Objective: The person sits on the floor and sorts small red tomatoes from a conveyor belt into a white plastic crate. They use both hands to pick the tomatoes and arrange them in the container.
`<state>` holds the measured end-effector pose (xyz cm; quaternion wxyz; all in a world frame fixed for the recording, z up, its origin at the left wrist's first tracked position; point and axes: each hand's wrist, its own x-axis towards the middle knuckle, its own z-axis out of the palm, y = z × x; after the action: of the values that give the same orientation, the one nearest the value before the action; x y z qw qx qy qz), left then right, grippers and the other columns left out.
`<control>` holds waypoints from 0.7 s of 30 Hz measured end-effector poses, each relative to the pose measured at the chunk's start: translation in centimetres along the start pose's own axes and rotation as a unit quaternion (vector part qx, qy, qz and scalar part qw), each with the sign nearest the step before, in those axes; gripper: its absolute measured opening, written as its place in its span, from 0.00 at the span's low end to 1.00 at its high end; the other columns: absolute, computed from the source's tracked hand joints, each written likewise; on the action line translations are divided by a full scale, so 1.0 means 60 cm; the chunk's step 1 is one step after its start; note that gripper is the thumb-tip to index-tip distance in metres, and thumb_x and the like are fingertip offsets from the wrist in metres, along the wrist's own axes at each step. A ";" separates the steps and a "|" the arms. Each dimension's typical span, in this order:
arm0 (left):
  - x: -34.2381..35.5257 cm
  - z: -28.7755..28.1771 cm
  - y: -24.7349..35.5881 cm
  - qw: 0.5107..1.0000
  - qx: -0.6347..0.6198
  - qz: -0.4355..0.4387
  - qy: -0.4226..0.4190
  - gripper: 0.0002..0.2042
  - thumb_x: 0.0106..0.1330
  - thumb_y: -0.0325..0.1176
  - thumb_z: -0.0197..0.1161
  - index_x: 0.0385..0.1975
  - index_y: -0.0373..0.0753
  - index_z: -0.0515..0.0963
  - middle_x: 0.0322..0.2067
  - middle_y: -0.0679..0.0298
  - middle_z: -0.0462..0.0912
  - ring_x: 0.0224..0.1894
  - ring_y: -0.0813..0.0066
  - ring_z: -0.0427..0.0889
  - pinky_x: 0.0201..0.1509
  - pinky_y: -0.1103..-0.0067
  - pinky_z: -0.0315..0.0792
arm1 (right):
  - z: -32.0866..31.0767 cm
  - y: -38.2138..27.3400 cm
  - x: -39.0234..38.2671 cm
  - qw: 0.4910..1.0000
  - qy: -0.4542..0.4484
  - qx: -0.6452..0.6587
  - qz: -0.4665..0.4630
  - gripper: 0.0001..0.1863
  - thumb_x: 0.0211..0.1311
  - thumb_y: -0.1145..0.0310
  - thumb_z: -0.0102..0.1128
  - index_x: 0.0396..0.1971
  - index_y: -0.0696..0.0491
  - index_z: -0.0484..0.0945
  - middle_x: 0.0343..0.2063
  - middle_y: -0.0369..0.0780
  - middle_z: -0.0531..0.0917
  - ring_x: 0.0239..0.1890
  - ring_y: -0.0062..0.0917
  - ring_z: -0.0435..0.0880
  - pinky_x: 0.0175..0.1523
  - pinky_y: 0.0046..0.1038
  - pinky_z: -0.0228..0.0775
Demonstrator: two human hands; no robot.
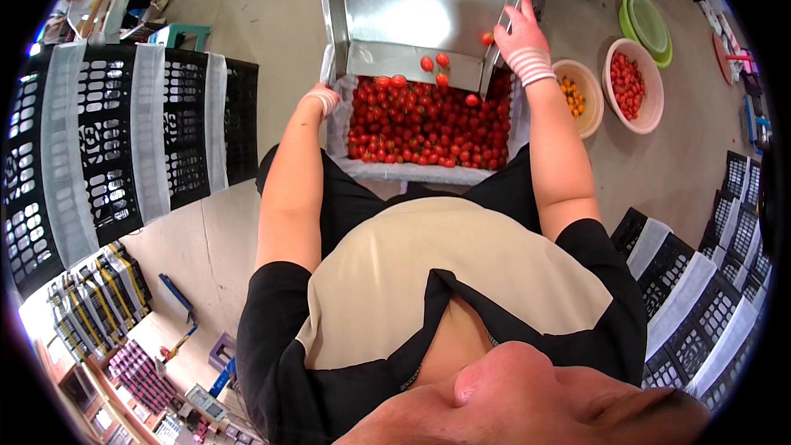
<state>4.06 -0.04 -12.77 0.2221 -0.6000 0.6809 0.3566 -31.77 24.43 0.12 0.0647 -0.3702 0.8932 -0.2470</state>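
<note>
A shiny metal tray (395,12) slopes down to a lined crate (387,170) in front of my lap. Cherry tomatoes (412,124), red and glossy, fill much of the crate. A few loose cherry tomatoes (427,64) are at the tray's lower lip. My right hand (521,37), in a striped wristband, is closed over the tray's right wall, with one tomato (487,38) by its thumb. At the tray's lower left corner is my left hand (321,99), against the side by the crate's rim. Its fingers are mostly hidden.
To the right stand a tub of orange tomatoes (590,119), a pink tub of red ones (657,107) and green basins (649,21). Black crates with pale strips rise at the left (181,132) and lower right (684,297). A green stool (181,36) is at the far left.
</note>
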 end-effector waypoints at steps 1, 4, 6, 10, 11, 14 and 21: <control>-0.001 -0.003 0.005 1.000 0.010 0.004 -0.004 0.20 0.56 0.36 0.60 0.49 0.41 0.71 0.33 0.58 0.77 0.32 0.63 0.76 0.28 0.69 0.74 | 0.000 0.004 0.004 1.000 -0.003 0.000 -0.002 0.27 0.53 0.57 0.52 0.53 0.50 0.72 0.67 0.42 0.55 0.54 0.42 0.73 0.57 0.38 0.67; -0.009 -0.012 0.017 1.000 0.001 -0.007 -0.007 0.22 0.56 0.36 0.60 0.51 0.43 0.69 0.34 0.59 0.76 0.34 0.67 0.76 0.31 0.71 0.74 | -0.001 0.002 0.009 1.000 -0.018 -0.013 0.020 0.28 0.52 0.56 0.52 0.54 0.49 0.71 0.67 0.40 0.54 0.55 0.41 0.73 0.58 0.38 0.67; 0.000 -0.012 0.011 1.000 0.009 -0.011 -0.003 0.21 0.56 0.36 0.60 0.51 0.43 0.70 0.34 0.60 0.76 0.33 0.67 0.76 0.31 0.72 0.74 | -0.007 -0.006 0.012 0.999 -0.031 -0.031 0.025 0.28 0.54 0.56 0.56 0.57 0.47 0.69 0.67 0.42 0.55 0.56 0.38 0.73 0.59 0.34 0.66; 0.022 -0.008 -0.003 1.000 0.027 -0.013 0.006 0.21 0.56 0.36 0.60 0.51 0.43 0.70 0.33 0.60 0.76 0.32 0.67 0.76 0.29 0.72 0.74 | -0.013 -0.015 0.009 0.998 -0.049 -0.029 0.028 0.28 0.55 0.56 0.56 0.57 0.47 0.69 0.67 0.41 0.56 0.51 0.35 0.77 0.57 0.34 0.67; 0.023 -0.006 -0.006 0.999 0.030 -0.012 0.009 0.21 0.56 0.36 0.60 0.51 0.43 0.71 0.32 0.60 0.77 0.31 0.67 0.76 0.28 0.72 0.74 | -0.010 -0.014 0.008 0.998 -0.050 -0.023 0.029 0.28 0.55 0.56 0.56 0.57 0.47 0.69 0.67 0.41 0.56 0.51 0.35 0.77 0.57 0.34 0.67; 0.016 -0.006 0.003 0.999 0.039 -0.017 0.019 0.21 0.56 0.36 0.60 0.51 0.43 0.71 0.32 0.60 0.76 0.30 0.67 0.76 0.26 0.72 0.73 | -0.005 -0.012 0.008 0.998 -0.047 -0.018 0.033 0.28 0.55 0.56 0.56 0.57 0.47 0.69 0.67 0.41 0.56 0.51 0.34 0.77 0.57 0.34 0.68; -0.011 -0.013 0.018 0.998 0.051 0.019 0.020 0.17 0.55 0.34 0.56 0.46 0.38 0.74 0.35 0.53 0.79 0.37 0.60 0.79 0.37 0.68 0.73 | -0.005 -0.016 -0.002 0.999 -0.029 -0.017 -0.014 0.26 0.53 0.59 0.56 0.53 0.51 0.72 0.64 0.46 0.59 0.53 0.40 0.74 0.57 0.35 0.67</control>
<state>3.24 -0.17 -11.57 0.2319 -0.5822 0.7134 0.3137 -31.15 24.07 0.88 0.0812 -0.3903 0.8898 -0.2219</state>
